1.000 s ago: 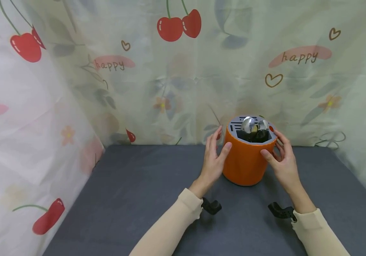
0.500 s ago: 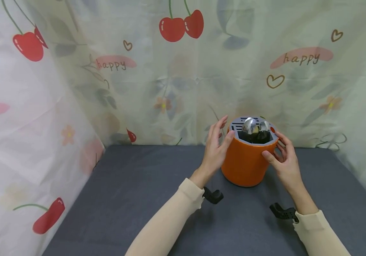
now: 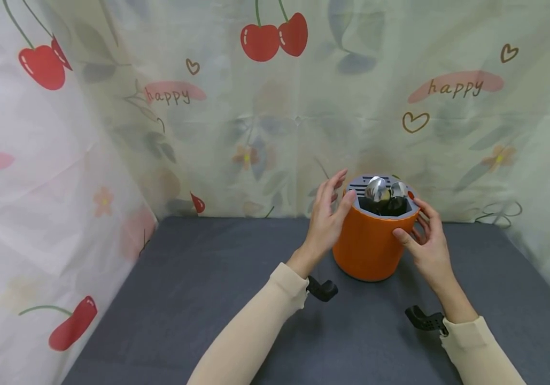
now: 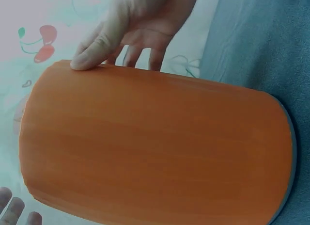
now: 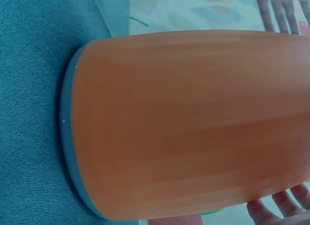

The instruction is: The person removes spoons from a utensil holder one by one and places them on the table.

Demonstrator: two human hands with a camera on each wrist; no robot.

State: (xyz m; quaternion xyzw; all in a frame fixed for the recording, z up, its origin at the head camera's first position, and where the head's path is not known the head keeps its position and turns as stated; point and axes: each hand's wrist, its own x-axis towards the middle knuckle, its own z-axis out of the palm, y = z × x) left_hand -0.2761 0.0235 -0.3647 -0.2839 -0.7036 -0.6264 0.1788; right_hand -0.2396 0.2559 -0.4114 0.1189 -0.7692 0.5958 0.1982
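An orange cylindrical holder (image 3: 368,246) with a grey slotted top (image 3: 358,183) stands on the dark table. Two shiny rounded metal ends (image 3: 376,189) and black parts show in its large opening. My right hand (image 3: 427,248) holds its right side near the rim, thumb in front, fingers curving round behind. In the left wrist view, that thumb (image 4: 89,57) rests on the orange wall. My left hand (image 3: 326,219) is at the upper left rim with fingers spread and raised, thumb tip overlapping the rim. In the right wrist view its fingers (image 5: 281,11) point along the holder's far side.
The dark grey table (image 3: 207,299) stretches out to the left and front. A printed curtain (image 3: 275,133) rises right behind the holder, and another part of it stands on the left. Black wrist mounts (image 3: 323,290) jut inward below both hands.
My left hand has moved up and slightly right, its fingers lifting from the holder's left side to rim height. The right hand and holder stay nearly in place.
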